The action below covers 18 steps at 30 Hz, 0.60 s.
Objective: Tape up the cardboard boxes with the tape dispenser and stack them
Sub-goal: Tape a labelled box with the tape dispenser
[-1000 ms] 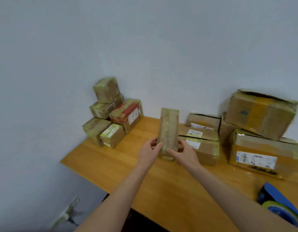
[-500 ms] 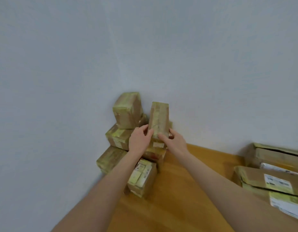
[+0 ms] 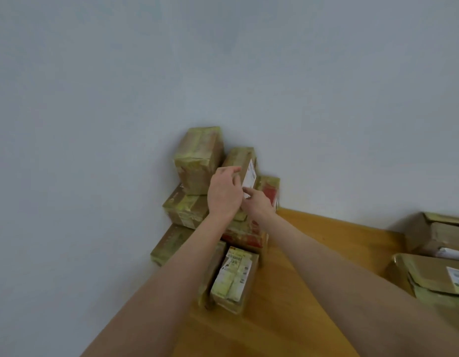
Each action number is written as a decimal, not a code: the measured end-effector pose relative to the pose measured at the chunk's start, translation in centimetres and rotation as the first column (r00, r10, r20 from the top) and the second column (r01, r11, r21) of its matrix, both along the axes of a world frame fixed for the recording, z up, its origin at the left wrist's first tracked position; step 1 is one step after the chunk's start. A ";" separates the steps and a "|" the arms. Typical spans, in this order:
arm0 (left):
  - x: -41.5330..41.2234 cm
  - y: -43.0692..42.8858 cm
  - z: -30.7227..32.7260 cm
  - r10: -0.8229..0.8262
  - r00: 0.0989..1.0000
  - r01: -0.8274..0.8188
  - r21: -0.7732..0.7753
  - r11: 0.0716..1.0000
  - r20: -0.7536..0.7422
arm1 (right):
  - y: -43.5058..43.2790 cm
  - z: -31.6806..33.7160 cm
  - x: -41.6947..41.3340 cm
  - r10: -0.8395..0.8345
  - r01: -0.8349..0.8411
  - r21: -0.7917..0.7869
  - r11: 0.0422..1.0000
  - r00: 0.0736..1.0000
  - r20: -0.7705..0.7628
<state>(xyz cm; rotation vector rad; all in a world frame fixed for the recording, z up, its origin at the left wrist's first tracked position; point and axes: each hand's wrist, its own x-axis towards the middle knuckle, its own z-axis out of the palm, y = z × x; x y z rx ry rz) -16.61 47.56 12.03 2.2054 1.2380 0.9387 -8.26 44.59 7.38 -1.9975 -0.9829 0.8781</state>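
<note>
On stack (image 3: 187, 210), narrow box (image 3: 240, 159); left hand (image 3: 224, 191) round it; right hand (image 3: 258, 204) straight-fingered against it

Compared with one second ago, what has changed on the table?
The narrow box moved left, off the table up onto the stack, beside the top box. The left hand and right hand still touch it. The other boxes stayed put.
</note>
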 end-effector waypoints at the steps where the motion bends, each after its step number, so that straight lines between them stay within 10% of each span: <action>1: 0.6 -0.4 0.0 -0.017 1.000 0.017 -0.009 1.000 0.023 | -0.4 0.1 0.3 0.015 -0.015 0.014 1.000 1.000 0.002; 18: 16.7 -21.5 -9.7 -0.386 0.911 0.322 -0.333 0.886 -0.148 | -29.0 -3.0 16.1 -0.344 0.414 -0.085 0.906 0.841 0.417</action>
